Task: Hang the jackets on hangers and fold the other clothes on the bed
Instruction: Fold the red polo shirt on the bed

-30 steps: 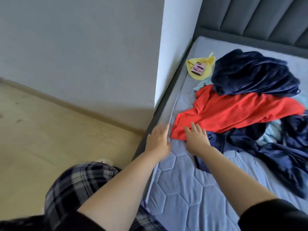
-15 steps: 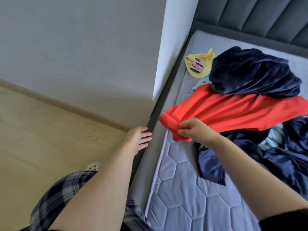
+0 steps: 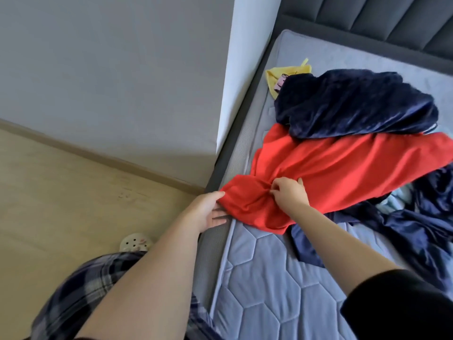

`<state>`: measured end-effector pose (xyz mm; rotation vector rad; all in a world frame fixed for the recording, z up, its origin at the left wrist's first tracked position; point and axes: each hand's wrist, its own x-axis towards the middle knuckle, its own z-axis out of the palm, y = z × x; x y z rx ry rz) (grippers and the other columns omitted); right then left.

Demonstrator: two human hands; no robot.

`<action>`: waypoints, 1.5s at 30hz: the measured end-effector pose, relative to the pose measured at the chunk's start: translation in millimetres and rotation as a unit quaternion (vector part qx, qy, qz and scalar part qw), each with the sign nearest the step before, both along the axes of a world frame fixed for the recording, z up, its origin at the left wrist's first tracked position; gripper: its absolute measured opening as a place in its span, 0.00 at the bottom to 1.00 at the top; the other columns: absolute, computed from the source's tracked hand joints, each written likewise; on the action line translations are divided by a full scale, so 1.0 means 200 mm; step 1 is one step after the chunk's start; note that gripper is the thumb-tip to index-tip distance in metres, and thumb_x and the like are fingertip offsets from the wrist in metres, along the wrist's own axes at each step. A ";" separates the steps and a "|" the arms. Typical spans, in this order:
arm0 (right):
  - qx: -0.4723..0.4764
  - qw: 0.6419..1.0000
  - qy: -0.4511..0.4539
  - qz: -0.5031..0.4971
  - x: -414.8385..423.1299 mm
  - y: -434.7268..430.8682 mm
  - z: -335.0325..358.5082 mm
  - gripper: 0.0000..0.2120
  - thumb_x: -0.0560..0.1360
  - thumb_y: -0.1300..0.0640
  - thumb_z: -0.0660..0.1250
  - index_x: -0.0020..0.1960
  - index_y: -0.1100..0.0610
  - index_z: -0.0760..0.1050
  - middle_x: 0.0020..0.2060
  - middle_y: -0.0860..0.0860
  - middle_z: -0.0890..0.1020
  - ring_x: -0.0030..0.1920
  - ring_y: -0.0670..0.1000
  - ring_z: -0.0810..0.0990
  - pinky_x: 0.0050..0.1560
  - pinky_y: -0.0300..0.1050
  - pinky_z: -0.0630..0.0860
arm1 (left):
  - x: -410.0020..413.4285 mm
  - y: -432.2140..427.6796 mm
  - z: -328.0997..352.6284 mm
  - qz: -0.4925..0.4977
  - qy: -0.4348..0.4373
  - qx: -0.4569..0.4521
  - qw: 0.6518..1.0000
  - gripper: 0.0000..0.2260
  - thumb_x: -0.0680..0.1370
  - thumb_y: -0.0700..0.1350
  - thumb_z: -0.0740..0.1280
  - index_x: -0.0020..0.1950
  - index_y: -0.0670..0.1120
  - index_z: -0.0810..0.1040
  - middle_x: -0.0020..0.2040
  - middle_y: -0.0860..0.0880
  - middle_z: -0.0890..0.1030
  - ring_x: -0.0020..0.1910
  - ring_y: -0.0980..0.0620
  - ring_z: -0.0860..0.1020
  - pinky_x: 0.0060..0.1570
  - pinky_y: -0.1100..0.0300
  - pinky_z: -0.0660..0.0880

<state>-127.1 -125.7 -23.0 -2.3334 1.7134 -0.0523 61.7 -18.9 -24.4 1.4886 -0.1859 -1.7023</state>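
Red shirt [image 3: 343, 173] spread across the left part of the mattress [image 3: 264, 290], near corner reaching the mattress's left edge, far side under a dark heap.

From left to right:
- Wooden floor [image 3: 61, 192] and grey wall [image 3: 110, 69].
- White slipper [image 3: 134, 242] on the floor, just above checked trousers [image 3: 81, 295] at the lower edge.
- Left hand [image 3: 208, 212] at the mattress's edge, fingers straight and slightly spread, thumb touching the shirt's near corner, nothing gripped.
- Right hand [image 3: 290, 192] on top of the shirt, fingers curled, pinching a gathered fold of the red fabric, creases radiating from the pinch.
- Black sleeve [image 3: 404, 307] on the right arm.
- Farther up, yellow cloth [image 3: 286, 72] near the mattress's left edge, partly hidden under a dark blue fleece [image 3: 355, 104].
- Fleece bunched and lying on the shirt's far side.
- To the right, navy satin garment [image 3: 404, 236] crumpled on the mattress, partly under the shirt.
- Pale blue piece [image 3: 392, 204] showing between shirt and satin.
- Padded grey headboard [image 3: 392, 20] along the top right.
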 end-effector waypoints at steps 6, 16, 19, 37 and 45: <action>0.018 0.894 -0.425 -0.140 0.25 0.08 0.35 0.17 0.78 0.63 0.61 0.30 0.61 0.67 0.26 0.49 0.66 0.31 0.49 0.65 0.35 0.44 0.61 | 0.03 -0.05 0.07 0.071 0.045 -0.046 0.995 0.16 0.83 0.49 0.54 0.66 0.44 0.72 0.64 0.43 0.76 0.57 0.45 0.77 0.60 0.50 0.70; -0.012 0.997 0.056 0.054 0.19 0.07 0.23 0.31 0.70 0.66 0.61 0.72 0.52 0.65 0.70 0.57 0.64 0.70 0.60 0.62 0.70 0.60 0.58 | 0.14 -0.02 0.04 0.150 0.049 -0.035 0.987 0.14 0.81 0.50 0.60 0.53 0.41 0.79 0.49 0.42 0.81 0.47 0.47 0.81 0.48 0.56 0.77; 0.060 0.979 0.164 0.101 0.10 0.12 0.09 0.25 0.70 0.64 0.61 0.66 0.50 0.68 0.67 0.54 0.67 0.71 0.59 0.60 0.70 0.65 0.52 | 0.13 0.01 0.00 0.077 0.018 0.018 0.997 0.12 0.77 0.47 0.66 0.56 0.41 0.79 0.45 0.42 0.82 0.42 0.46 0.80 0.46 0.55 0.77; -0.037 0.981 0.164 0.093 0.10 0.14 0.54 0.10 0.75 0.62 0.57 0.49 0.61 0.76 0.47 0.57 0.80 0.52 0.59 0.78 0.48 0.50 0.73 | 0.15 0.09 0.45 -0.221 -0.006 -0.296 0.929 0.13 0.68 0.31 0.67 0.40 0.47 0.85 0.36 0.53 0.84 0.35 0.59 0.82 0.40 0.68 0.77; -0.184 0.960 -0.169 -0.123 0.03 0.10 0.37 0.13 0.78 0.59 0.58 0.56 0.63 0.76 0.53 0.61 0.78 0.55 0.64 0.75 0.54 0.54 0.70 | -0.04 0.05 0.30 -0.459 -0.113 -0.188 0.861 0.09 0.80 0.45 0.62 0.51 0.47 0.82 0.48 0.51 0.83 0.46 0.57 0.81 0.44 0.64 0.74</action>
